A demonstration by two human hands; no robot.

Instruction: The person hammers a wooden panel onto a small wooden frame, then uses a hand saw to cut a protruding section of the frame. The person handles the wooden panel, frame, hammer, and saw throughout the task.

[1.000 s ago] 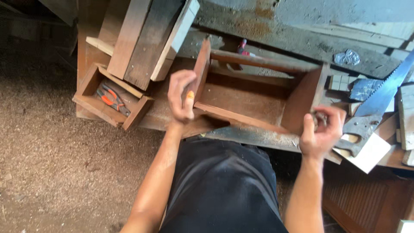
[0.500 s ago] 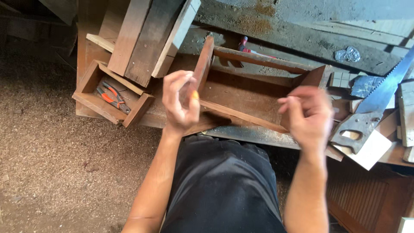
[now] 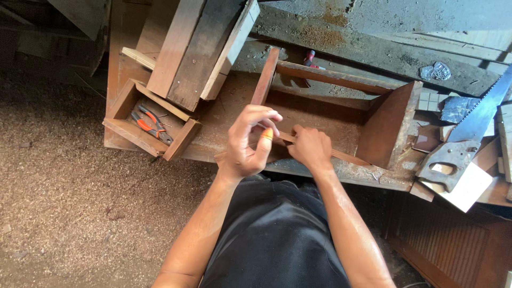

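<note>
An open brown wooden box frame [image 3: 392, 120] lies on the workbench in front of me. My left hand [image 3: 242, 146] hovers at its near left corner, fingers curled, pinching a short orange pencil-like piece [image 3: 266, 135]. Right beside it, my right hand [image 3: 309, 150] is closed over the box's near side board [image 3: 349, 158], knuckles up. The two hands almost touch. What lies under my right palm is hidden.
A small wooden tray [image 3: 120, 128] holding orange-handled pliers [image 3: 149, 122] sits at the left, with stacked planks [image 3: 194, 50] above it. A handsaw [image 3: 464, 141] and wood offcuts lie at the right. Sawdust covers the floor [image 3: 58, 202].
My right hand has left the box's right end near the saw and moved left along the near board to meet my left hand, which stayed about where it was.
</note>
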